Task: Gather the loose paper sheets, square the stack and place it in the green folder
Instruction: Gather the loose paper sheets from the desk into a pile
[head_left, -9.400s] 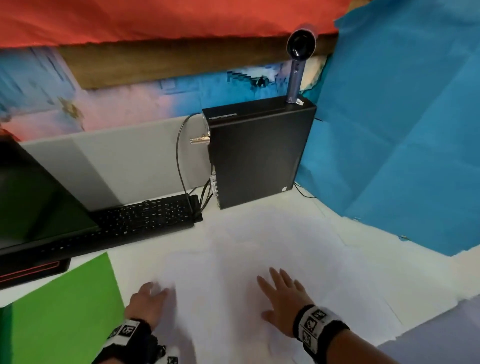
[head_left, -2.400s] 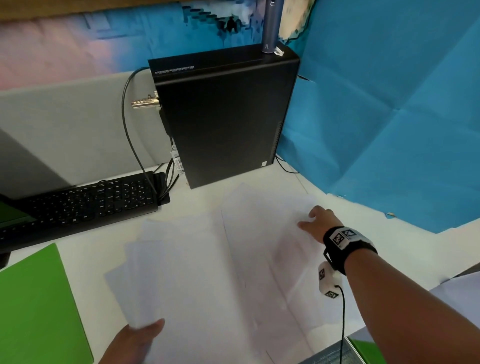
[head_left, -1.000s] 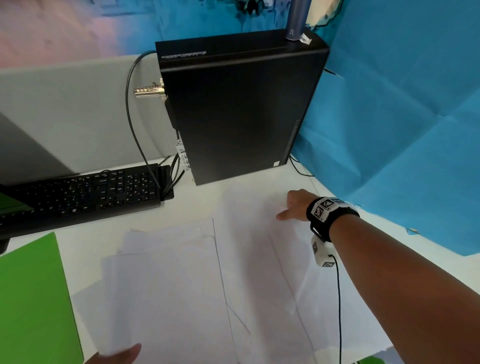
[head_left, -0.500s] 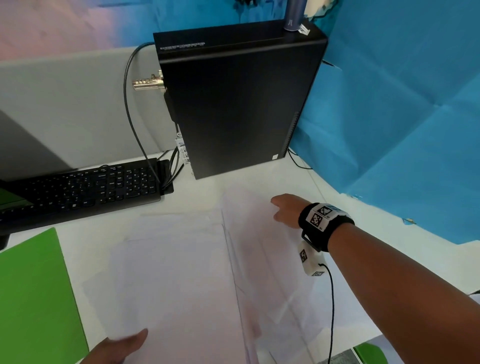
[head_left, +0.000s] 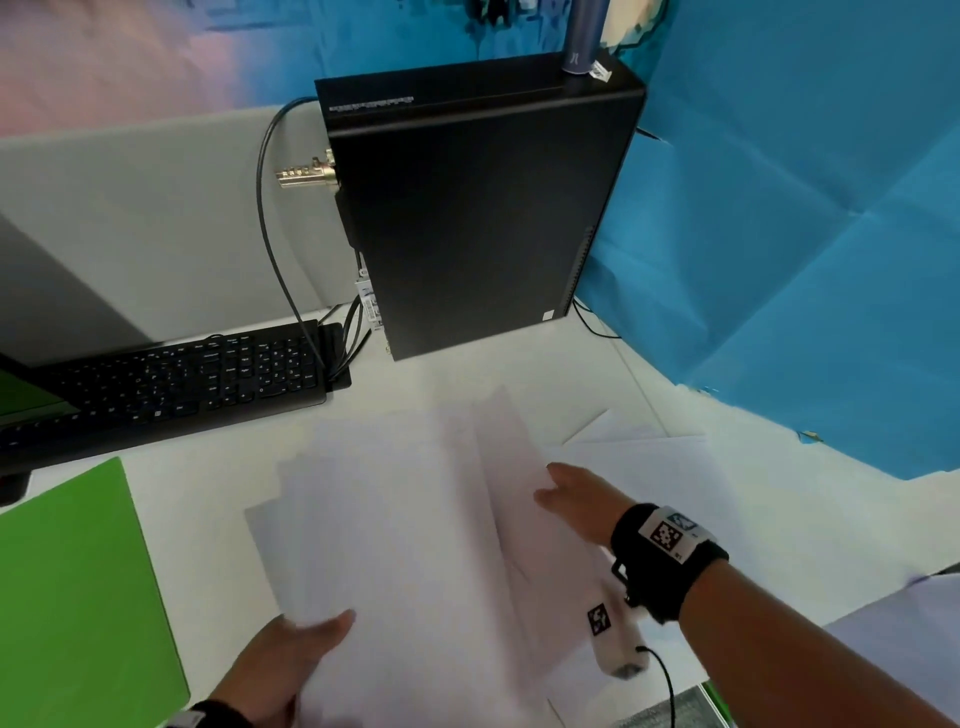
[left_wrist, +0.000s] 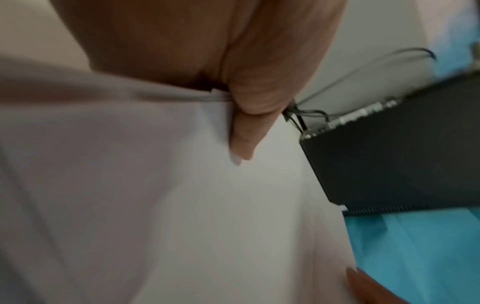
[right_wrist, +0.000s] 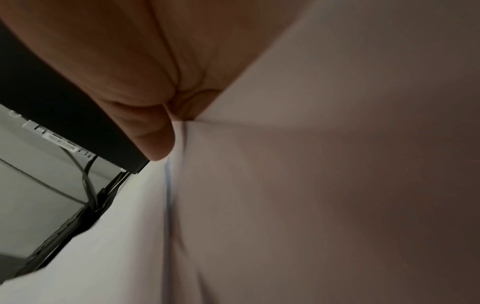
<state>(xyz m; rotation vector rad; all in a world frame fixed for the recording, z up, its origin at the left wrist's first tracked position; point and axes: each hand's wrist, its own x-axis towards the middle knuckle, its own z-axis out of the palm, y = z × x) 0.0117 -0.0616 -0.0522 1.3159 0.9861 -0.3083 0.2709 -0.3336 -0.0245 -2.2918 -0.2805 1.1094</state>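
Note:
White paper sheets (head_left: 415, 519) are fanned loosely over the middle of the white desk. My left hand (head_left: 291, 654) pinches the near left corner of the gathered sheets (left_wrist: 155, 185), thumb on top. My right hand (head_left: 571, 499) grips a sheet (right_wrist: 311, 185) by its right edge and holds it raised and tilted over the pile. More sheets (head_left: 649, 457) lie flat to the right behind that hand. The green folder (head_left: 72, 597) lies shut at the left edge of the desk, apart from the papers.
A black computer tower (head_left: 478, 208) stands upright at the back, cables at its left side. A black keyboard (head_left: 171, 379) lies at the back left. Blue sheeting (head_left: 805, 260) covers the right wall. A grey partition (head_left: 145, 208) runs behind the keyboard.
My right hand has drawn a sheet from the far right towards me and left, lifting it over the pile. My left hand keeps hold of the near corner of the gathered sheets.

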